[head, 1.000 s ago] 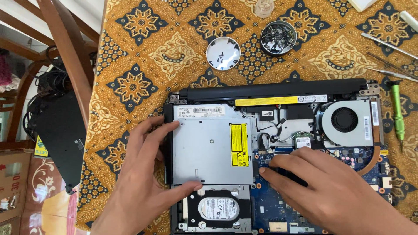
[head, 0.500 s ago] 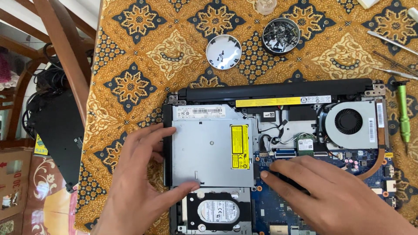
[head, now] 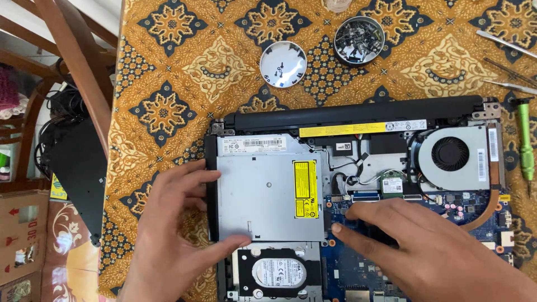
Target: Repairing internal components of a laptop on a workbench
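Bench point(head: 168, 67) covered in an orange-gold cloth with dark blue floral medallions fills most of the view. Left of it, brown wooden chair frame point(head: 72, 61), dark flat panel point(head: 78, 173) leaning below the bench edge, tangle of black cables point(head: 56, 117), cardboard box point(head: 22, 235) at lower left.

Opened black laptop chassis point(head: 358, 114) with bottom cover off lies on the bench, hinge bar at the far side with a long yellow label strip. Blue motherboard point(head: 470, 204) exposed at right.

Flat silver metal optical drive point(head: 263, 196) with yellow sticker sits in the left bay of the chassis. Left hand point(head: 168, 235) is spread open, fingers on the drive's outer left edge, thumb pressed on its near corner; not closed around it. Right hand point(head: 425, 251) lies flat on the motherboard, fingertips touching the drive's inner right edge; nothing gripped. Hands are apart, one either side of the drive.

Silver hard disk in black bracket point(head: 277, 274) just below the drive, between the hands. Round black cooling fan in grey housing point(head: 450, 154) at right with copper heat pipe point(head: 493, 196).

Beyond the laptop: white round plastic lid point(head: 283, 64) holding a few screws, round metal tin of screws point(head: 359, 40). Green-handled screwdriver point(head: 524, 140) at the right edge, thin metal tools point(head: 506, 45) above it.
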